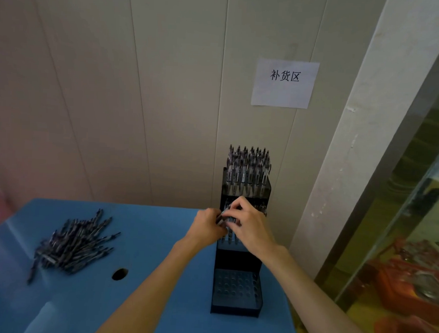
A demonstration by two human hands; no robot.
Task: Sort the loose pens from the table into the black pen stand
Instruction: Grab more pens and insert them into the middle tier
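Both your hands are together in the middle of the frame, right at the middle step of the black pen stand (239,256). Your left hand (206,226) is curled around a small bunch of pens (223,218). Your right hand (248,225) is pinching pens from that bunch with bent fingers.

The top step, just above your hands, is already full of pens standing up. The bottom step, lower in the frame, shows only empty holes. The big pile of loose pens (72,242) lies on the blue table (156,290) at the lower left, well apart from the stand.

To do this step well, I think you should take one pen at a time. Point its tip down over an empty hole. Slide it in straight, then let go. Keep your left hand steady so the bunch does not slip.
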